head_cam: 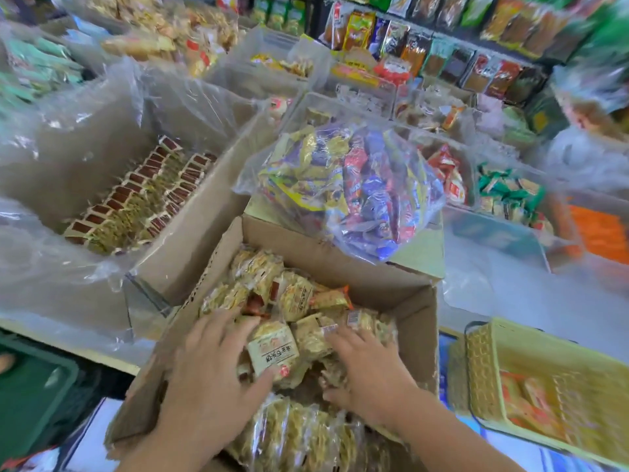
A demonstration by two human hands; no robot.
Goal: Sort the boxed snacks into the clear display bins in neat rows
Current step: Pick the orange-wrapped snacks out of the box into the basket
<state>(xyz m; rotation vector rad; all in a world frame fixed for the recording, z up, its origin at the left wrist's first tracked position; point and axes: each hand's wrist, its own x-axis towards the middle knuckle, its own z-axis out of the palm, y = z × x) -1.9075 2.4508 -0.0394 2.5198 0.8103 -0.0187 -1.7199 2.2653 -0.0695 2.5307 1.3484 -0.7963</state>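
A brown cardboard carton [405, 298] in front of me holds several loose cream-and-gold wrapped snack packs [296, 294]. My left hand [207, 369] reaches into it, fingers and thumb curled around a cluster of packs, one square pack [272, 356] showing its label. My right hand [371, 373] lies over packs on the right side, fingers bent down on them. To the upper left, a large box lined with clear plastic [102, 137] holds the same snacks [136, 199] standing in neat rows.
A clear bag of purple, yellow and red sweets [350, 189] rests on a box behind the carton. Clear display bins [442, 141] with assorted snacks fill the counter beyond. A yellow woven basket [483, 376] stands at right, a green crate [34, 386] at lower left.
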